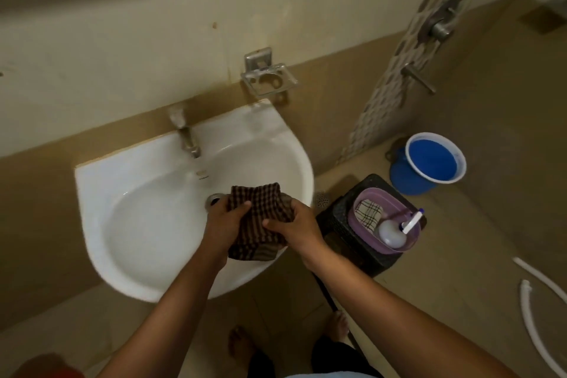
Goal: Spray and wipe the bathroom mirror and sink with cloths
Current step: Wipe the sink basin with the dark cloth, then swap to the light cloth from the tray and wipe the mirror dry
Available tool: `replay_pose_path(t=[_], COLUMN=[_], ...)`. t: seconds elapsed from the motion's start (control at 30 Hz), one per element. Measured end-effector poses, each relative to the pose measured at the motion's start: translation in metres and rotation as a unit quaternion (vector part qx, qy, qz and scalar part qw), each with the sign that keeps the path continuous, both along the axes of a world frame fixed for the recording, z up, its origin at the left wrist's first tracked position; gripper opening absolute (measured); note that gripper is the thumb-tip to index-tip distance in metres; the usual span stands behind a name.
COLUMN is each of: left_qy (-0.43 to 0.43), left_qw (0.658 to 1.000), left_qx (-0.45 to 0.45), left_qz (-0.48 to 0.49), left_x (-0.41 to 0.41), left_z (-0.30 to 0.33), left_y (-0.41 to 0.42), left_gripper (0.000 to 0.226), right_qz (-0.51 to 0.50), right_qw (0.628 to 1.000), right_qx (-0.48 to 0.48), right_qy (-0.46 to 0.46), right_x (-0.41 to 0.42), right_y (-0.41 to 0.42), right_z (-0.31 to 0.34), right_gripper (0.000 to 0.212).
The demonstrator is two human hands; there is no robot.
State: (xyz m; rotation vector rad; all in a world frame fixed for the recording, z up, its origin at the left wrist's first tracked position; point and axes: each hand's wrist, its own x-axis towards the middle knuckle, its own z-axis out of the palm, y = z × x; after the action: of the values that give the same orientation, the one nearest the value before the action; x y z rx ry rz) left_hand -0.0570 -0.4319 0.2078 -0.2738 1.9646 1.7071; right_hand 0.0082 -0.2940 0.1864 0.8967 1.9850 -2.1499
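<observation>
Fingers of both the left hand and right hand pinch the cloth over the sink; a loose grip could drop it onto the drain.

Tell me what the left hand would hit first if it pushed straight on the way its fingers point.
The left hand grips the dark checked cloth and points up-right across the basin. It would likely press into the cloth first, then the right hand beyond; depth is uncertain.
</observation>
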Motion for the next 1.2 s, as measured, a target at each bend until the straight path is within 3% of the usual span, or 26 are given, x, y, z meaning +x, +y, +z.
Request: replay_pose_path(t=[0.13,0.3,0.53,0.6,0.7,0.87,0.97,1.1,1.2], left_qy=[0.086,0.087,-0.064,-0.088,-0.142,-0.199,-0.206,-0.212,-0.196], left_qw=[0.99,0.978,0.985,0.98,0.97,0.968,0.957,0.941,0.939], left_qx=[-0.097,-0.129,-0.019,0.001,0.0,-0.004,-0.022,-0.023,-0.021], left_qz=[-0.057,-0.136,-0.162,-0.177,-0.196,-0.155,-0.201,-0.263,-0.281], left_x=[0.016,0.047,0.082,0.085,0.077,0.05,0.036,0.017,0.006], left_z=[0.001,0.005,-0.001,-0.003,-0.013,-0.037,-0.05,-0.066,-0.081], left_y=[0.074,0.185,0.305,0.326,0.341,0.352,0.356,0.362,0.368], left_gripper=[0.019,0.022,0.015,0.017,0.039,0.028,0.03,0.027,0.019], right_qz=[-0.031,-0.09,-0.118,-0.07,-0.014,-0.034,-0.161,-0.238,-0.228], right_qw=[0.993,0.979,0.949,0.95,0.94,0.962,0.967,0.964,0.964], right_qx=[0.118,0.183,0.291,0.304,0.341,0.269,0.194,-0.013,-0.065], right_qy=[0.003,0.004,0.015,0.008,-0.004,-0.022,-0.05,-0.113,-0.118], right_x=[0.021,0.059,0.099,0.1,0.1,0.106,0.101,0.085,0.07], right_y=[0.055,0.146,0.233,0.237,0.238,0.259,0.275,0.294,0.299], right_z=[-0.003,-0.014,-0.024,-0.034,-0.041,-0.033,-0.047,-0.073,-0.083], right_gripper=[0.051,0.048,0.033,0.041,0.053,0.041,0.023,0.029,0.029])
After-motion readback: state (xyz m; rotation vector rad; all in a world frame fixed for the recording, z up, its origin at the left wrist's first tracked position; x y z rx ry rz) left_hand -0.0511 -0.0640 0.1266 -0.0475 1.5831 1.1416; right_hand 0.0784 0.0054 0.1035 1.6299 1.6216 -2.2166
